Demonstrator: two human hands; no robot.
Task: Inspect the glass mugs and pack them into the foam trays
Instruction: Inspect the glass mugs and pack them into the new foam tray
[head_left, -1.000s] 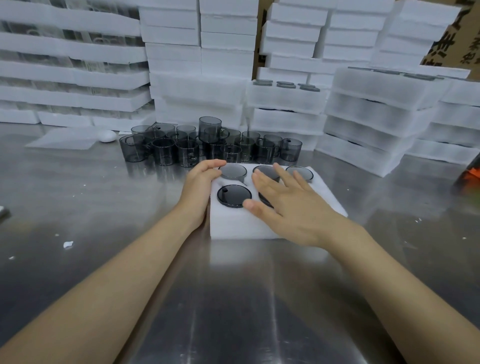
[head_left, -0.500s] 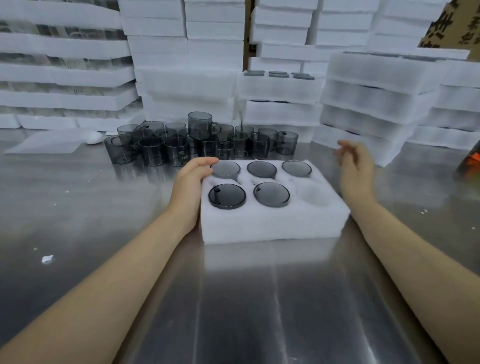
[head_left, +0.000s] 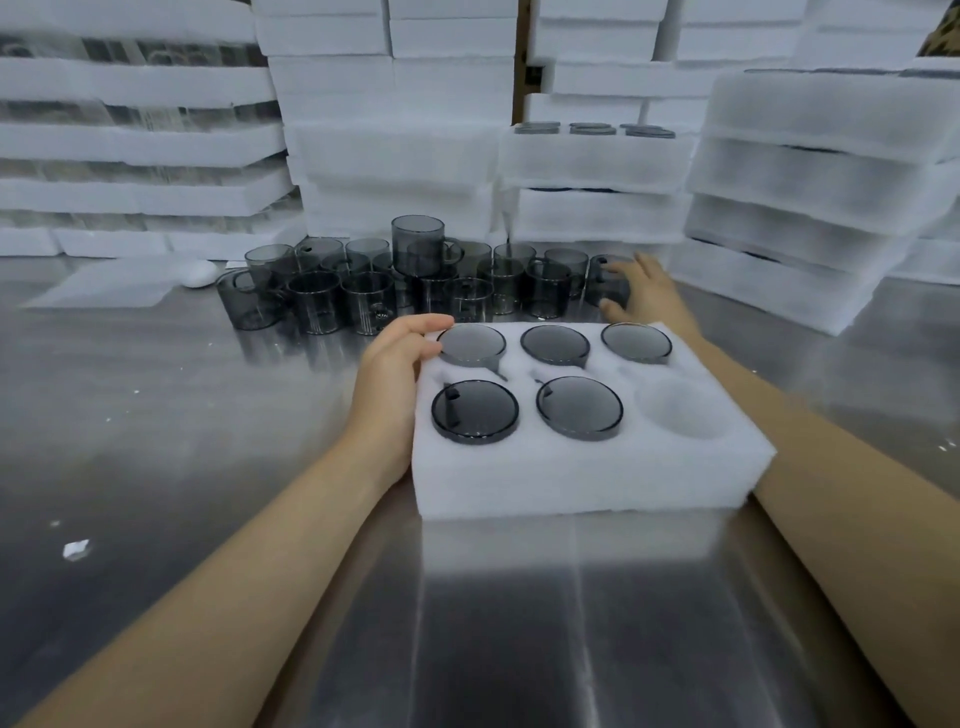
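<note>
Five smoky glass mugs (head_left: 579, 408) sit in the white foam tray (head_left: 571, 478). Left hand (head_left: 395, 384) curls over its far-left corner, likely steadying it. Just right, one pocket (head_left: 683, 410) gapes. Beyond it, right hand (head_left: 641, 291), fingers spread, touches the loose grey mug (head_left: 605, 280); grip unclear, palm hidden.

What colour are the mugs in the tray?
Smoky dark grey, see-through mugs in the white tray; head view, the only one.

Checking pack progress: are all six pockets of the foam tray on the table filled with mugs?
No: the foam tray holds five mugs, and its near-right pocket is empty.
</note>
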